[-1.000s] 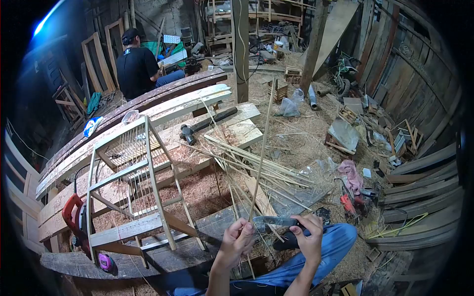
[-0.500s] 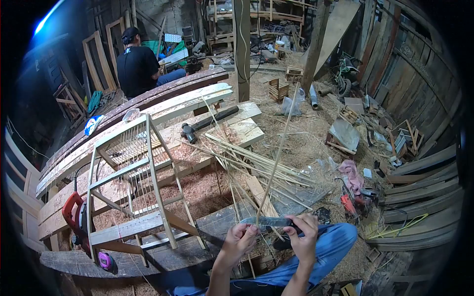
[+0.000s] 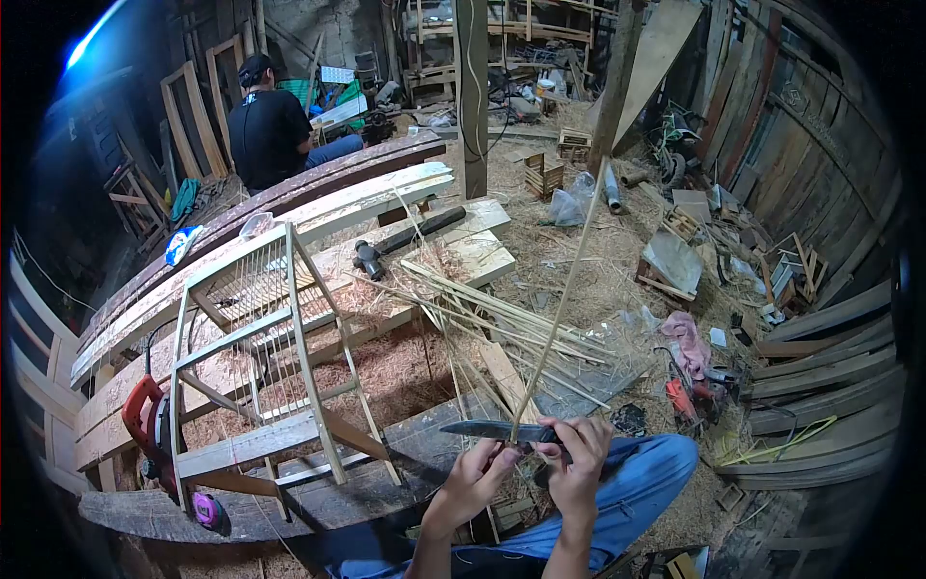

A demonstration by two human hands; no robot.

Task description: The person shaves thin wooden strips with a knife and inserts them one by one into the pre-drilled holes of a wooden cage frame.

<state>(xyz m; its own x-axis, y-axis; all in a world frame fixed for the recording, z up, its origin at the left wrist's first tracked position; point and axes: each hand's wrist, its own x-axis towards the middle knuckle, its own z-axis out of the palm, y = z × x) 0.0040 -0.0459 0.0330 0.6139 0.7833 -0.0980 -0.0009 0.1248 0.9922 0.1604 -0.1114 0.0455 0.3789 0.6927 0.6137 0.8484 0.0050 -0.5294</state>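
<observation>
My right hand [image 3: 577, 461] is closed round the dark handle of a knife [image 3: 482, 428], whose blade points left. A long thin wooden strip [image 3: 559, 314] rises up and to the right from my left hand [image 3: 475, 482], which pinches its lower end. The blade crosses the strip just above my left fingers. Both hands are close together over my lap. Left of them stands a small wooden frame [image 3: 307, 372] strung with thin lines. Beyond my hands lies a loose pile of thin wooden strips [image 3: 511, 314].
A hammer [image 3: 368, 259] lies on the shaving-covered boards. A red power tool [image 3: 145, 415] and a pink tape measure [image 3: 205, 509] are at the left. Another person [image 3: 268, 130] sits at the back left. Red tool [image 3: 681, 398] and pink cloth [image 3: 687, 345] lie right.
My right hand has moved slightly left and down, the knife's blade now reaching further left. The strip's foot and my left hand have shifted a little right, and its upper end has swung right.
</observation>
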